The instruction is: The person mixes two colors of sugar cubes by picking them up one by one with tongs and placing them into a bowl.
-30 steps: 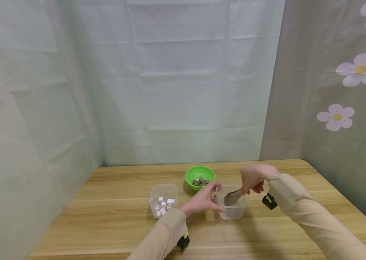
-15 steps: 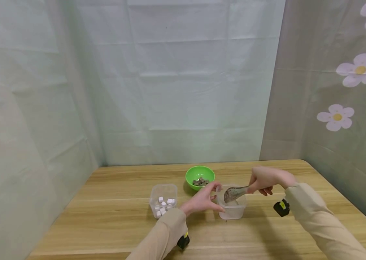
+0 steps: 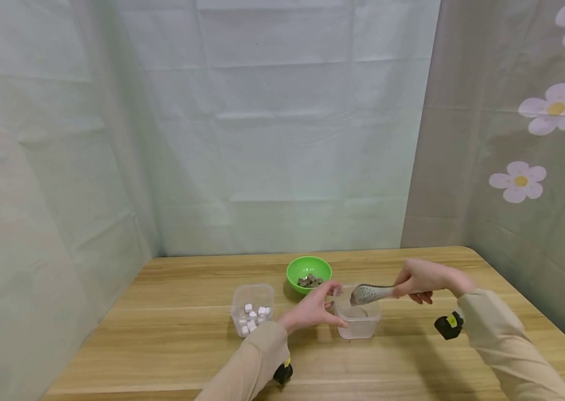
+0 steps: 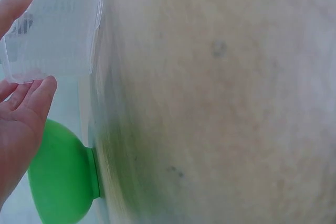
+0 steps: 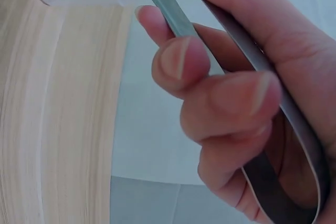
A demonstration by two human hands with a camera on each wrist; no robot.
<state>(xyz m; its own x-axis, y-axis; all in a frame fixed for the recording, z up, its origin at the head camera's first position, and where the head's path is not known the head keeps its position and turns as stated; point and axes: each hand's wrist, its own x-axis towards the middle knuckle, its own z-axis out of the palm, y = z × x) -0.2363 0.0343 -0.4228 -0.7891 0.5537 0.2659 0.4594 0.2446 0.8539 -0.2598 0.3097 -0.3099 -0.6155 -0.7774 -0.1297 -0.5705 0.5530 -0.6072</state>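
A pair of metal tongs with a perforated head is held in my right hand. In the right wrist view, fingers and thumb wrap the tongs, and their bent end lies by the palm. The tongs' head is over the opening of a clear plastic container, with the handle reaching out to the right. My left hand grips that container from its left side, thumb and fingers spread on its walls. The left wrist view shows the container between thumb and fingertips. I cannot tell whether the tongs hold something.
Behind my left hand stands a green bowl with several brown cubes inside. Left of the hand, a second clear container has several white cubes. All of this is on a wooden table, with cloth hangings around it.
My right hand has moved to the right and the tongs have risen from inside the container, tilting closer to level. The left hand keeps its grip in the same place.
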